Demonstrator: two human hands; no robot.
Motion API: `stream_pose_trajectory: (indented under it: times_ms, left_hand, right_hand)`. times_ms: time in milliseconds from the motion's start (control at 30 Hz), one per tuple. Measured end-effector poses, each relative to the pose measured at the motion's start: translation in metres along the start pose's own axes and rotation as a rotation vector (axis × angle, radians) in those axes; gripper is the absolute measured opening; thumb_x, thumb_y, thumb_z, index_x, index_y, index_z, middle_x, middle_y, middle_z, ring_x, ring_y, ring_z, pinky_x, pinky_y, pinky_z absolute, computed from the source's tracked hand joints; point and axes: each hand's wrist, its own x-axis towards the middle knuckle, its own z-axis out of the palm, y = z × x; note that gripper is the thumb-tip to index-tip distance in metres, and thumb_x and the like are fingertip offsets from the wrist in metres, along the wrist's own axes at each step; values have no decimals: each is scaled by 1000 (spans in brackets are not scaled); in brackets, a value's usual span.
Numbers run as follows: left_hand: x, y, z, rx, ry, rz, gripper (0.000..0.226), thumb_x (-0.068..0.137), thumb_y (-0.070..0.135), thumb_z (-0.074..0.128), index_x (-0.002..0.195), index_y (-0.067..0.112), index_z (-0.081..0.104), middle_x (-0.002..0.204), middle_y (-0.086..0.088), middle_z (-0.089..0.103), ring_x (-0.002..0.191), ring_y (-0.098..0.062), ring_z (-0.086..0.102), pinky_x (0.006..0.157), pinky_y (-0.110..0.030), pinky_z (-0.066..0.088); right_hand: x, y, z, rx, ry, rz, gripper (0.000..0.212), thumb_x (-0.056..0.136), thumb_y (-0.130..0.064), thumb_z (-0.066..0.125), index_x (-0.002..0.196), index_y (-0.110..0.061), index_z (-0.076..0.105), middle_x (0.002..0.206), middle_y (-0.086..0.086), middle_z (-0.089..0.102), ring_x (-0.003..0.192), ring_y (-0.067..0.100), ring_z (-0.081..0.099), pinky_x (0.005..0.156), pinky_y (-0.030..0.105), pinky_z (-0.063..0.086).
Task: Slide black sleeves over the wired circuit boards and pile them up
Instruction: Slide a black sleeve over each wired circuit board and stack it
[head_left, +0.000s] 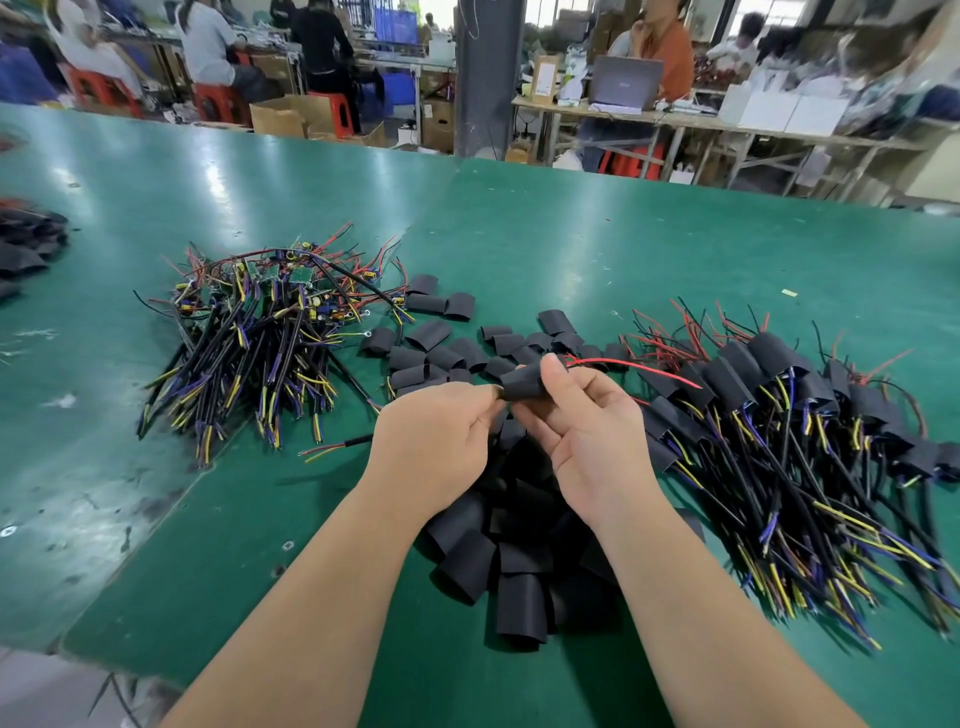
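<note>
- L hand (441, 441): fingers curled, tips pinching left end of sleeve (524, 387).
- R hand (587, 431): thumb on top of sleeve, fingers curled under; firm pinch.
- Sleeve held above table (597, 234), centre of view, btwn both hands. Board inside not visible.
- Red wire (639, 369) sticks out of sleeve's right end, pointing right.
- Bare boards (270, 332): tangled heap w/ cables, left of hands.
- Done pile (779, 405): sleeved units w/ cables, right of hands.
- Loose sleeves (509, 561): heap under wrists, more scattered just beyond hands.
</note>
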Motion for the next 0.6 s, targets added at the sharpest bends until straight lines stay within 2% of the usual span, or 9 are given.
stream_pose_trajectory:
  times_ms: [100,133,200,267,367,433,500,533,600]
  left_hand:
    - [-1,-2,0,34,-48,-2,22,82,14,44,81,10,66,68,-6,59,70,-33,56,53,-41,42]
    - [-1,-3,1,44,-71,-4,24,84,14,43,86,10,67,72,-7,61,74,-33,57,57,-42,43]
    - [0,-6,2,19,-71,-10,30,88,13,41,102,12,68,82,-7,66,83,-33,58,66,-44,45]
    - [2,-5,-1,-70,9,-14,38,89,13,43,120,10,65,88,-9,72,85,-32,64,67,-44,49]
    - [3,-1,-3,-159,114,-50,50,92,16,47,142,9,41,85,-13,73,75,-34,66,64,-47,51]
    - [2,-1,-1,-211,94,-68,63,93,17,49,148,21,18,80,-10,71,69,-33,60,64,-47,50]
    - [1,-1,2,-275,65,-65,76,89,16,49,147,29,2,73,2,69,65,-29,56,63,-43,49]
    - [1,-2,3,-301,53,-60,81,87,13,52,148,28,2,70,8,67,62,-23,54,64,-40,49]
    - [0,-6,5,-340,75,-46,77,84,16,57,151,21,19,68,14,63,58,-13,50,65,-31,48]
  right_hand:
    - [1,1,2,-255,14,-142,21,78,-16,78,67,-26,63,77,17,61,80,27,64,74,42,58]
    - [0,1,3,-362,22,-190,17,74,-22,81,71,-26,65,79,19,64,79,29,63,80,47,56]
    - [-1,3,3,-449,37,-233,23,69,-30,80,84,-21,66,88,18,71,85,39,64,89,52,53]
    - [-1,5,1,-415,54,-220,23,72,-26,80,89,-17,68,92,14,73,93,38,67,91,55,51]
    - [-3,5,1,-370,23,-192,15,76,-20,79,90,-21,72,87,7,74,84,28,68,92,53,52]
    - [-3,4,4,-409,-6,-187,24,79,-14,77,99,-26,71,74,5,65,74,19,60,88,47,52]
    - [-5,3,6,-445,-41,-169,35,81,-7,74,106,-32,68,74,7,56,74,17,54,84,44,51]
    - [-5,3,8,-426,-47,-150,40,82,-3,72,108,-33,66,79,8,56,77,18,55,87,45,51]
    - [-6,1,12,-263,-26,-109,45,83,6,66,114,-26,64,80,8,57,81,22,58,85,44,55]
